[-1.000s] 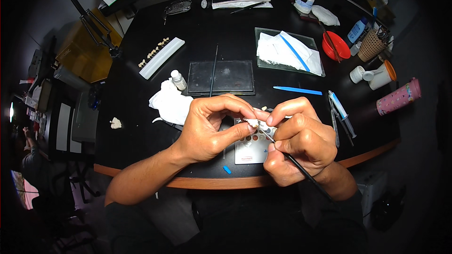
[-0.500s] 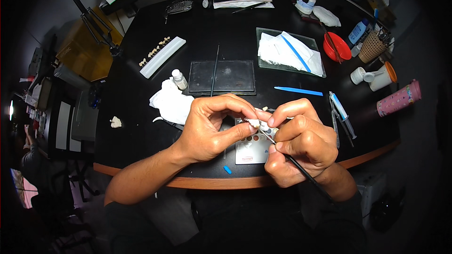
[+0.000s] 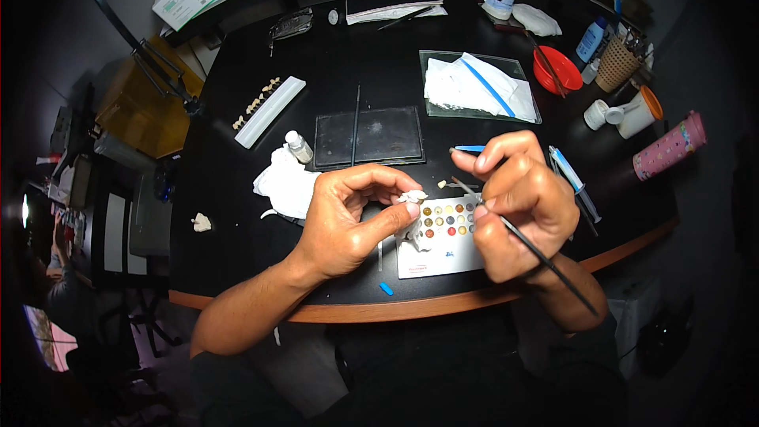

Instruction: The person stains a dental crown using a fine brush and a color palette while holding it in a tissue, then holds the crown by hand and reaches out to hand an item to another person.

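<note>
The left hand (image 3: pixel 348 217), at frame centre, pinches a small white tooth-shaped piece (image 3: pixel 412 196) between thumb and fingertips. The right hand (image 3: pixel 518 204), just right of it, grips a thin dark brush (image 3: pixel 538 251) like a pen; its tip sits beside the piece, though contact cannot be confirmed at this size. Below both hands lies a white palette card (image 3: pixel 443 241) with rows of small round colour wells.

Risk: the piece is small, smooth and probably glossy, so a loose pinch could let it slip onto the matte black table (image 3: pixel 237 182). An unsteady brush could smear colour onto the fingers. A crumpled white tissue (image 3: pixel 283 183) and a clear glass slab (image 3: pixel 368 134) lie upper left of the hands.
</note>
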A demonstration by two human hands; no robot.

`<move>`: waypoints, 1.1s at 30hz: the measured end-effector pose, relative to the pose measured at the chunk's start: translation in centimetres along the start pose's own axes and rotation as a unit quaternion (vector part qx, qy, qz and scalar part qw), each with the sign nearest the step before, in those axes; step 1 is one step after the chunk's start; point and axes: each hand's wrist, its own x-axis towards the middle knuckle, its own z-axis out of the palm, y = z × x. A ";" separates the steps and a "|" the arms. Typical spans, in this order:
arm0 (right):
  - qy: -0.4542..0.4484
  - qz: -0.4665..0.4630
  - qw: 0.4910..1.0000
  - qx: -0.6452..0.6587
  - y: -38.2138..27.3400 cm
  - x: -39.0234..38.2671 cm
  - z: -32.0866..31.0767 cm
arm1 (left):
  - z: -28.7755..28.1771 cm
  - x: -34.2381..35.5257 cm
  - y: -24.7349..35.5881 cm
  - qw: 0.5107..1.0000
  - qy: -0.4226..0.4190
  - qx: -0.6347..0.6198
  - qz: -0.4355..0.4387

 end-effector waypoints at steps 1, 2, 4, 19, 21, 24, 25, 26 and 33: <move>0.017 0.007 1.000 0.004 0.5 -0.1 -0.1 | 0.0 -0.1 0.1 1.000 0.016 -0.014 -0.017; 0.032 0.028 0.999 0.011 0.8 -0.1 -0.2 | 0.0 -0.2 0.0 0.999 0.027 -0.005 -0.023; 0.048 0.070 0.996 0.040 1.3 0.0 -0.5 | -0.1 -0.2 0.5 0.999 0.022 -0.013 -0.042; 0.028 0.248 0.925 0.286 1.5 -1.3 0.8 | 0.0 -0.3 0.7 0.996 0.043 -0.009 -0.076; 0.055 0.270 0.911 0.308 1.0 -1.2 1.5 | -0.1 -0.3 0.5 0.996 0.046 -0.019 -0.080; -0.011 0.198 0.943 0.266 1.6 -1.6 1.0 | 0.2 -0.2 0.6 0.996 0.043 -0.027 -0.074; -0.012 0.198 0.943 0.266 1.5 -1.6 1.0 | 0.2 -0.2 0.7 0.996 0.043 -0.028 -0.074; -0.013 0.185 0.945 0.269 1.4 -1.5 1.1 | 0.2 -0.2 0.7 0.996 0.041 -0.026 -0.072; -0.013 0.160 0.952 0.260 0.9 -1.3 1.2 | 0.0 -0.2 0.6 0.997 0.028 -0.035 -0.059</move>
